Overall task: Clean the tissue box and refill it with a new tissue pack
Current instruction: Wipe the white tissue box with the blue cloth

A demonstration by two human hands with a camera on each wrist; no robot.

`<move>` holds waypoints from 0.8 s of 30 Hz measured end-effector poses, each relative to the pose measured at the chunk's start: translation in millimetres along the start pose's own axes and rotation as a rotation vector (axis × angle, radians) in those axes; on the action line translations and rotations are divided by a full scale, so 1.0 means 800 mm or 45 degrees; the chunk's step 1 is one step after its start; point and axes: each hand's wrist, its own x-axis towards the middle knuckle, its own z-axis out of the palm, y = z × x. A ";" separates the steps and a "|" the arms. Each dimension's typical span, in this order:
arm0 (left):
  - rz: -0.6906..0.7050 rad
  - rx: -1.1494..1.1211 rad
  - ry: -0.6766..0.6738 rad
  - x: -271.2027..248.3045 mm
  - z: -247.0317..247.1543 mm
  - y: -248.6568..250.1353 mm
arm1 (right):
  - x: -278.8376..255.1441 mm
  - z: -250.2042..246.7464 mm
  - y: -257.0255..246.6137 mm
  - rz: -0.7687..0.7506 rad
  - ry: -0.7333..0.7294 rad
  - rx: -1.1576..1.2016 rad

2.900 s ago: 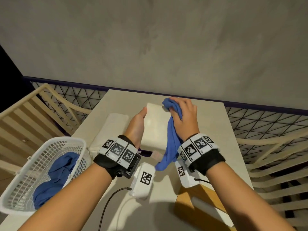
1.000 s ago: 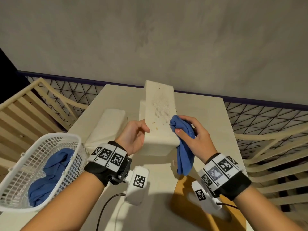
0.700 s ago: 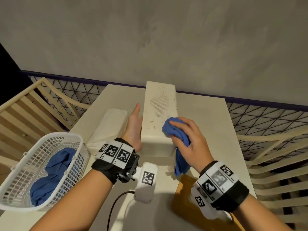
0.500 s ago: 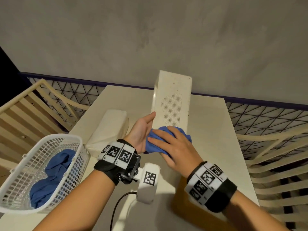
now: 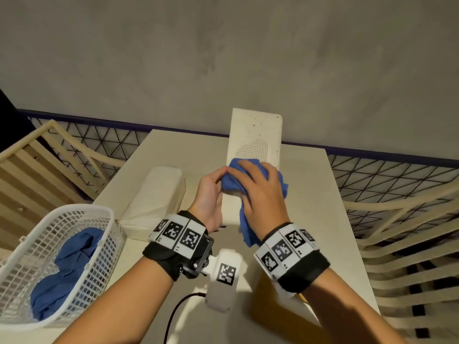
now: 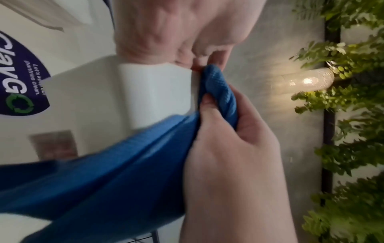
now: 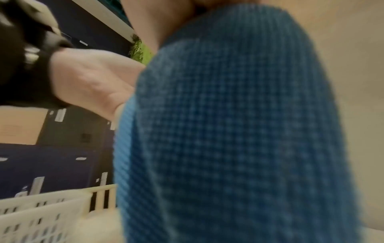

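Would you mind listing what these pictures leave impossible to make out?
- Head view: the tissue box face beneath the blue cloth and right hand is covered.
- Head view: the left hand fingers are hidden behind the box.
- Right wrist view: the cloth fills the blurred frame, hiding the box.
- Left wrist view: the purple label is cut off by the edge.

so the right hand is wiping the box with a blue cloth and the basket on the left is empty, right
Not quite. The basket is not empty: the head view shows another blue cloth lying in it. The rest holds: the right hand presses a blue cloth on the box.
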 end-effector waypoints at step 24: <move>0.026 -0.060 0.044 -0.004 0.000 0.007 | 0.004 0.007 -0.002 0.063 -0.104 0.222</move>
